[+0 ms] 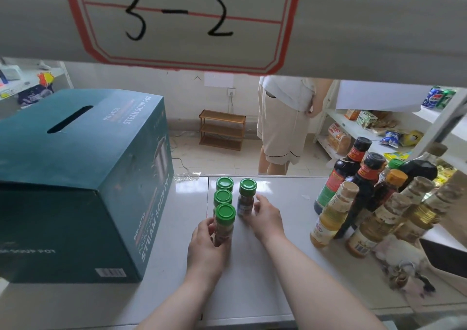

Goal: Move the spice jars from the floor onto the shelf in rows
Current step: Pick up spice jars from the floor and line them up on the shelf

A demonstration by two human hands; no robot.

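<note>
Several green-lidded spice jars stand on the white shelf [265, 266]. Three form a row running away from me: the nearest jar [225, 224], a middle jar [223, 198] and a far jar [224, 183]. My left hand [207, 248] grips the nearest jar from the left and below. A second row begins to the right with one blue-labelled jar [246, 199]. My right hand [265, 216] has its fingers curled around that jar's right side. No jars on the floor are in view.
A large teal "steam soup pot" box [75, 178] fills the shelf's left side. Sauce and oil bottles [364, 203] crowd the right side. A board marked "3-2" [187, 19] hangs overhead. Beyond the shelf a person [285, 122] stands beside a snack rack [374, 127].
</note>
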